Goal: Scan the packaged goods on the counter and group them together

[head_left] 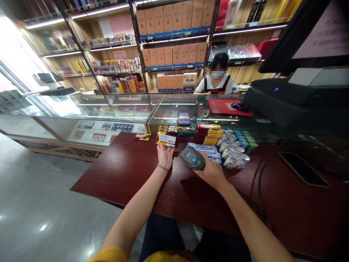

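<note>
My left hand (165,156) is closed on a small red and yellow packet (167,139), its white barcode label turned up. Wrapped in my right hand (212,173) is a dark grey barcode scanner (193,158) with a blue light on top. The scanner's head is tilted toward the packet and stands apart from it. Just beyond the scanner lie blue and white packs (208,150). A stack of red and yellow packets (209,134) rises behind them, with rows of silver-topped cans (231,149) to the right.
More red and yellow packets (142,136) lie on the brown table (117,167) at left. A phone (304,169) and a cable are at right. Behind runs a glass display counter (174,105), where a person sits. A black monitor and machine (294,102) stand at right.
</note>
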Demonstrator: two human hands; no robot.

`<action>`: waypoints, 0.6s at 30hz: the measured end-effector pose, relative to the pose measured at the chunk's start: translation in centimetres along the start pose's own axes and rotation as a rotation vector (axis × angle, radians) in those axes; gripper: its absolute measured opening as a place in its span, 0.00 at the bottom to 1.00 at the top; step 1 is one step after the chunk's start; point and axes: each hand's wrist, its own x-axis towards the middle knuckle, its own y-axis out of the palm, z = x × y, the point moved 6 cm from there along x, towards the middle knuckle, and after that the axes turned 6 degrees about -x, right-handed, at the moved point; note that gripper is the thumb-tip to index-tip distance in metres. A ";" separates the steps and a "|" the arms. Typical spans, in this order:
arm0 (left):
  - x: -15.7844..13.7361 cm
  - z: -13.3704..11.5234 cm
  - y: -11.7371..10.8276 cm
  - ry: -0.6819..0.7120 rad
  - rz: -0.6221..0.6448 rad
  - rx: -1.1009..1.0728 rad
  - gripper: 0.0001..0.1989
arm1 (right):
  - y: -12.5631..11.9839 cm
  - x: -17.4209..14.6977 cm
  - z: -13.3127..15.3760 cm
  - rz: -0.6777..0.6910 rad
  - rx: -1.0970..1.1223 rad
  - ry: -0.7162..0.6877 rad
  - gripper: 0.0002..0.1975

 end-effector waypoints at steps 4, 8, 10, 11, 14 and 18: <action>-0.1 0.0 0.3 -0.003 0.064 -0.054 0.07 | 0.4 0.0 0.0 0.035 -0.037 -0.022 0.28; 0.0 0.0 0.1 -0.003 0.048 -0.050 0.08 | 0.7 0.0 -0.6 0.023 -0.019 0.000 0.29; 0.1 0.1 -0.2 -0.001 0.023 -0.026 0.06 | 0.6 0.0 -0.8 0.009 -0.003 0.026 0.29; 0.2 0.1 -0.3 0.002 0.022 -0.009 0.04 | 0.5 0.0 -0.8 -0.005 0.005 0.040 0.28; 0.5 0.1 -0.3 0.028 0.064 0.052 0.03 | -0.2 0.0 -1.0 -0.073 0.030 0.094 0.26; 0.8 -0.2 0.0 0.089 0.143 0.146 0.12 | -1.4 0.1 -1.6 -0.167 0.115 0.168 0.26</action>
